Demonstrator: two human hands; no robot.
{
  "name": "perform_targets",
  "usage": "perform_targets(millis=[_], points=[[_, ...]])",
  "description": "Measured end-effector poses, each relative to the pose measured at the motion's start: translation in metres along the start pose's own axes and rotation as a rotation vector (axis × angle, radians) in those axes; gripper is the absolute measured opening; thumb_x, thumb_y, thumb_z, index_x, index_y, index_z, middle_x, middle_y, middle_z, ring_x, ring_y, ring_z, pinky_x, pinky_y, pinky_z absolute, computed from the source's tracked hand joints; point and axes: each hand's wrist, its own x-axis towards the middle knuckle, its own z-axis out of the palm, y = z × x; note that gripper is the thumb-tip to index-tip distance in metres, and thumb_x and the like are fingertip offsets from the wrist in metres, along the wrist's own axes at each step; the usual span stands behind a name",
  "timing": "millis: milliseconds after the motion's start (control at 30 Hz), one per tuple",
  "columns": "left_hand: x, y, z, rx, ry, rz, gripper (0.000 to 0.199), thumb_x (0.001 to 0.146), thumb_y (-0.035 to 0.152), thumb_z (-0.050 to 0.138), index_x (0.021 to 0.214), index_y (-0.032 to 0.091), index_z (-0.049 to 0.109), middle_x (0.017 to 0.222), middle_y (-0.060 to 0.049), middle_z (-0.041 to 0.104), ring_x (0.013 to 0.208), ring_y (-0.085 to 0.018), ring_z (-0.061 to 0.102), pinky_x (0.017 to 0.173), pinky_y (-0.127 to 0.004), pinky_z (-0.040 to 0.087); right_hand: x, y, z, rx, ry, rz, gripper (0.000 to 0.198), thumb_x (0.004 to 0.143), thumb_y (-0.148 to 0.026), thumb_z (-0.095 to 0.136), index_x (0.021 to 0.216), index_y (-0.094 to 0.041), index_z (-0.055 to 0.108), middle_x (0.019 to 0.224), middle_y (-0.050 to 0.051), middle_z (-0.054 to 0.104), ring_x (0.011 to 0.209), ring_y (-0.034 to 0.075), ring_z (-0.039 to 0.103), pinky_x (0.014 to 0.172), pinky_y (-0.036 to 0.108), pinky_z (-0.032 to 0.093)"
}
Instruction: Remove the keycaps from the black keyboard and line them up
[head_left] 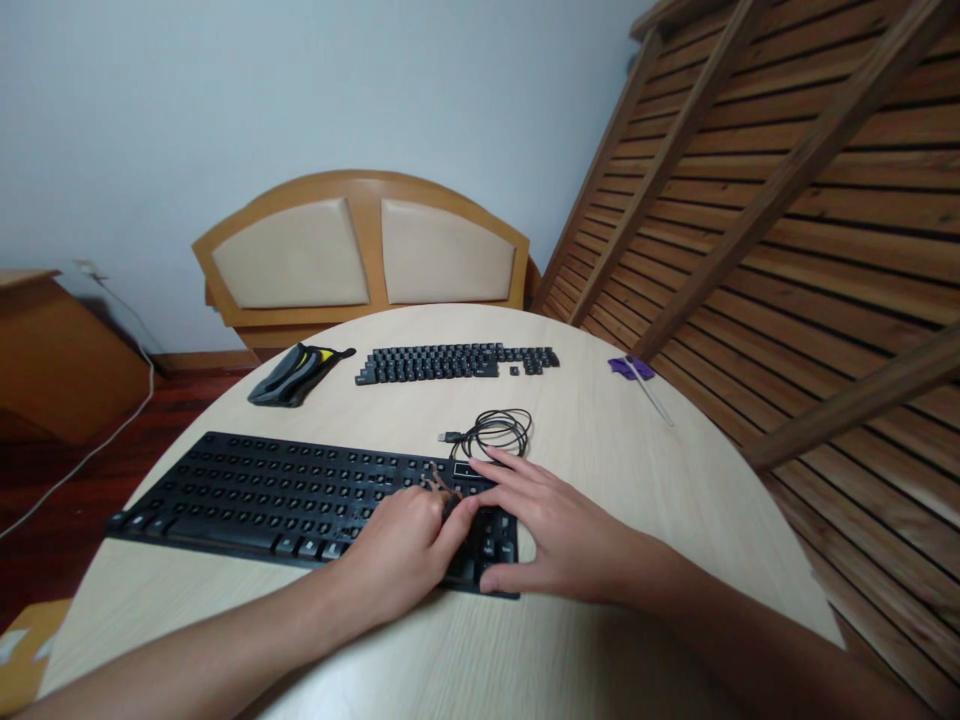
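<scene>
A black keyboard [225,490] lies on the round table, most of its keycaps off and rows of bare key sockets showing. A few keycaps remain along its front row and at its right end. My left hand [405,540] is closed over the right part of the keyboard, around a small brownish pronged tool [437,480]; the tool's lower part is hidden. My right hand [562,530] rests across the keyboard's right end with fingers spread, its thumb near the front edge. Its index finger is close to my left thumb.
Behind the keyboard stand rows of loose black keycaps [427,362] and a coiled USB cable [501,432]. A grey, black and yellow item [292,375] lies at the back left. A purple cloth [631,368] with a thin pale stick [651,392] is at the right.
</scene>
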Motion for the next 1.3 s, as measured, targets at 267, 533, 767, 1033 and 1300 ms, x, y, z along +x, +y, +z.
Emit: perform_targets(millis=[267,533,767,1033,1300], points=[[0.005,-0.005,0.003,-0.128,0.026,0.102,0.049,0.101,0.036,0.027,0.075,0.016,0.063,0.062,-0.003,0.063,0.055,-0.016,0.056,0.058,-0.026,0.036,0.001,0.001,0.0,0.079,0.069,-0.084,0.031,0.084,-0.045,0.069,0.098,-0.018,0.073,0.128,0.012,0.065,0.132,0.025,0.049,0.117,0.045,0.029],[0.005,-0.008,0.008,-0.203,0.054,0.061,0.053,0.102,0.04,0.026,0.064,0.018,0.055,0.053,0.001,0.052,0.048,-0.013,0.045,0.052,-0.025,0.029,0.005,0.002,0.002,0.101,0.064,-0.105,0.036,0.08,-0.05,0.072,0.098,-0.02,0.076,0.126,0.011,0.067,0.129,0.026,0.053,0.118,0.048,0.029],[0.005,-0.004,0.001,-0.231,0.096,0.149,0.049,0.1,0.035,0.034,0.058,0.017,0.051,0.053,0.002,0.051,0.049,-0.011,0.042,0.053,-0.025,0.028,0.005,-0.001,0.001,0.095,0.059,-0.107,0.022,0.084,-0.041,0.071,0.088,-0.021,0.078,0.124,0.01,0.068,0.125,0.025,0.057,0.118,0.046,0.029],[0.006,-0.009,-0.001,-0.195,0.07,0.145,0.054,0.102,0.034,0.03,0.053,0.018,0.048,0.05,0.001,0.049,0.045,-0.011,0.04,0.052,-0.026,0.029,0.006,-0.003,-0.001,0.111,0.073,-0.104,0.015,0.082,-0.035,0.073,0.087,-0.022,0.078,0.121,0.007,0.07,0.121,0.025,0.061,0.117,0.048,0.03],[0.006,-0.012,0.002,-0.082,0.074,0.168,0.049,0.102,0.033,0.032,0.065,0.017,0.061,0.056,-0.001,0.058,0.051,-0.013,0.05,0.055,-0.026,0.035,0.006,-0.001,0.0,0.134,0.051,-0.123,0.024,0.081,-0.041,0.073,0.094,-0.022,0.078,0.115,0.006,0.073,0.113,0.024,0.065,0.12,0.047,0.025]])
